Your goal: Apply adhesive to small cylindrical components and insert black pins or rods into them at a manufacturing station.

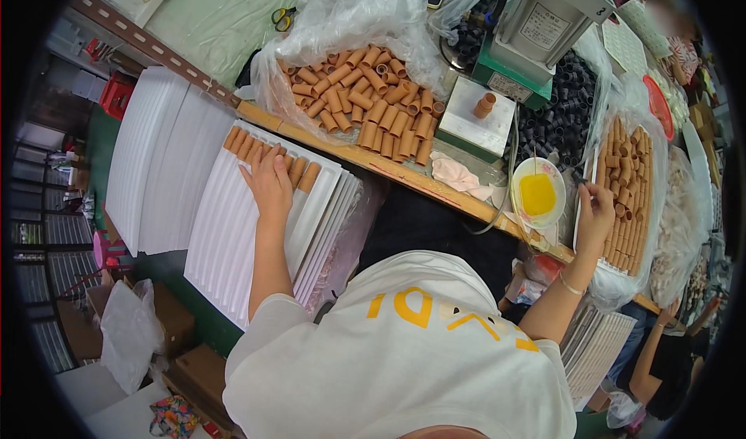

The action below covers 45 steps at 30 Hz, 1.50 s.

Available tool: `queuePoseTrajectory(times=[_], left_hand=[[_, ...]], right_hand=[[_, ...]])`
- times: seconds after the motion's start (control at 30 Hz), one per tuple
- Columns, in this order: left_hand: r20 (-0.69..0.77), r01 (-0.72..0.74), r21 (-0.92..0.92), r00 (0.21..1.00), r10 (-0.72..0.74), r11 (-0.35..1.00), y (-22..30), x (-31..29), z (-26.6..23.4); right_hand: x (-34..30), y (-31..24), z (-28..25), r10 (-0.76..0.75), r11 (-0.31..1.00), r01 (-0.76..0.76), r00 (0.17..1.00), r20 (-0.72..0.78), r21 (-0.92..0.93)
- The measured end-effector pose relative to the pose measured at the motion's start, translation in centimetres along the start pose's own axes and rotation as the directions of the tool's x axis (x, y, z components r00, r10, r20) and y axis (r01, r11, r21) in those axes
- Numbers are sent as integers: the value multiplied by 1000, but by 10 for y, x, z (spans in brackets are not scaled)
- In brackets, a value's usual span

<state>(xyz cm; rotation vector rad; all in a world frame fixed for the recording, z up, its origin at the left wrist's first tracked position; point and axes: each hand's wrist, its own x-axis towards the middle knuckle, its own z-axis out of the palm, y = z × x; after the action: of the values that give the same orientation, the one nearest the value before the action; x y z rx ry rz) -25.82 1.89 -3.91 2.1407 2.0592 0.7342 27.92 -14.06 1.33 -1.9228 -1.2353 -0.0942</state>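
My left hand (270, 181) lies with its fingers spread over a row of brown tubes (308, 177) at the top end of a white ridged tray (233, 229). Whether it grips one of them I cannot tell. At the right, my right hand (594, 208) pinches a small black piece (577, 177), partly hidden by the fingers. It is beside a white bowl (519, 176) holding yellow liquid (538, 195). Ahead of me, a short brown tube (485, 105) stands upright on the metal plate (466, 120) of a green and grey press (536, 27).
Loose brown tubes (365, 89) fill a clear plastic bag on the bench. Black pieces (548, 132) are heaped behind the bowl. A filled tray of brown tubes (625, 198) stands at the right. A pink cloth (458, 175) lies by the wooden bench edge (373, 159). White trays (151, 159) are stacked left.
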Motion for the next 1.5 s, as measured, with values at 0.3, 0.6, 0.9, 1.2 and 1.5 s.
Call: queuePoseTrajectory(times=[0.3,0.6,0.9,1.2,1.5], left_hand=[[-258,-469,-260,876,407,844,98,30,0],[299,-123,-428,916,268,896,121,47,24],[362,106,-904,705,610,414,243,2,53],[316,-57,-897,612,725,439,302,-20,52],[296,-28,-920,603,741,391,322,-44,72]], right_hand=[[-50,-1,-14,114,967,-115,993,17,226],[-41,-35,-5,-108,994,108,994,30,7],[-41,-39,17,-195,917,259,955,225,-303],[-37,-79,-2,-85,886,88,996,-27,455],[-38,-61,-9,-151,960,170,984,-99,221]])
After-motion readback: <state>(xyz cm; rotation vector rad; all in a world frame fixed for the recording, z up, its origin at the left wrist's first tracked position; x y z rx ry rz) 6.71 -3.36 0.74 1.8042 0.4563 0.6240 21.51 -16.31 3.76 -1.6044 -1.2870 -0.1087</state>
